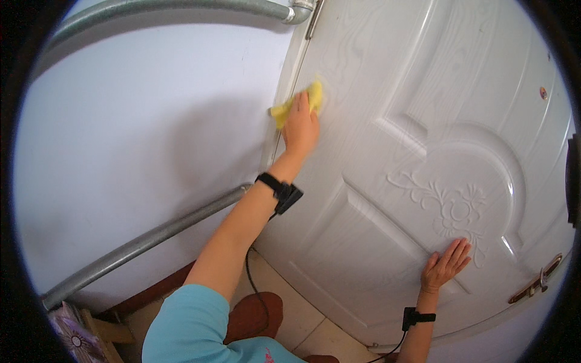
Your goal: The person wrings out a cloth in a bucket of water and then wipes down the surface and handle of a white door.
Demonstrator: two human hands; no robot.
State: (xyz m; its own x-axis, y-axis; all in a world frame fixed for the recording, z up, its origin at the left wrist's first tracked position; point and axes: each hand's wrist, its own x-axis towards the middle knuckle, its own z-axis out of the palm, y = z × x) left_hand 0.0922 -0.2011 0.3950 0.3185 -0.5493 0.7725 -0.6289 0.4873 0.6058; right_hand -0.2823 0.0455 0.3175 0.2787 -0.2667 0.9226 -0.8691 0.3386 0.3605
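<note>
My left hand (301, 129) grips a yellow cloth (314, 96) and presses it near the hinge-side edge of a white panelled door (354, 136). One end of the cloth reaches over the door frame (281, 93). Lower down at the right, my right hand (447, 264) lies flat against the door with its fingers a little apart, holding nothing. Its fingertips touch the lower part of a raised flower relief (454, 211). Black straps with small boxes circle both wrists, and dark cables hang from them.
Two grey metal pipes (150, 247) run along the white wall at the left. A door handle (540, 281) sits at the lower right, a metal hinge (315, 20) at the top. Below are floor tiles (313, 313), a reddish-brown shoe (256, 313) and a wooden-legged item (102, 338) with patterned fabric.
</note>
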